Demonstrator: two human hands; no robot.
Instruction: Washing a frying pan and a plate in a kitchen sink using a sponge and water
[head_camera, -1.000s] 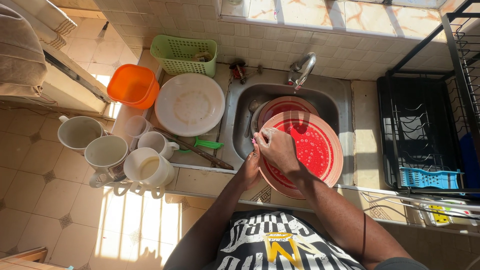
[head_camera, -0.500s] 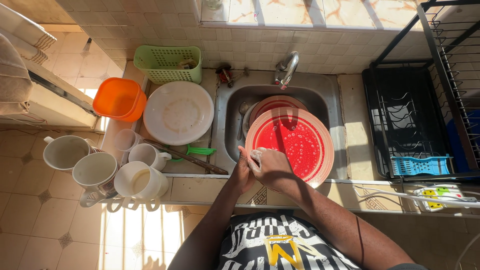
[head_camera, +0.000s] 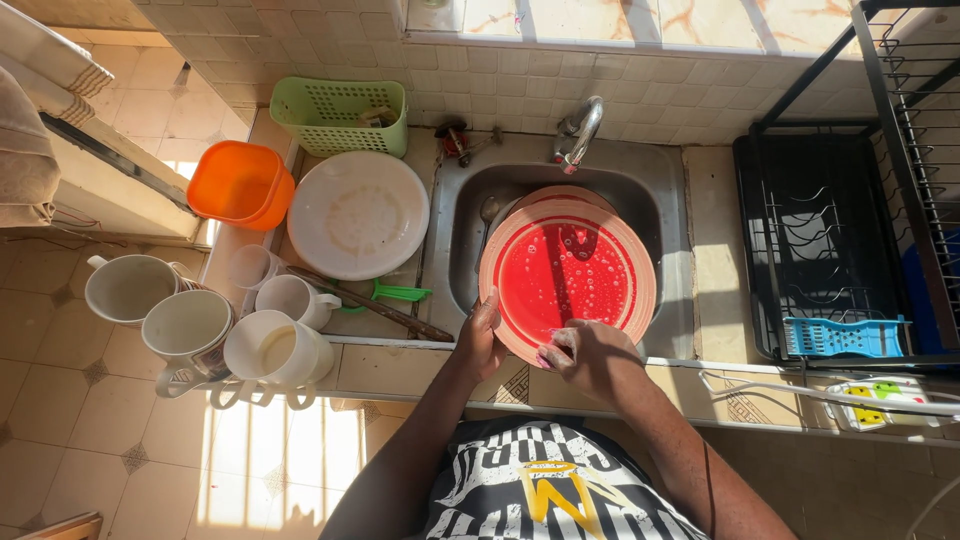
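Here the left hand grips the near-left rim of a soapy red plate tilted over the sink. The right hand presses, fingers curled, on the plate's near edge; what it holds is hidden.

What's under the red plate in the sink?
The rim of a second plate shows just behind the red plate, with a spoon-like utensil beside it. The rest of the sink floor is covered.

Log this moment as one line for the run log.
left hand: grips red plate rim | right hand: rubs plate's near edge | plate: soapy, over sink | cups: on counter, left
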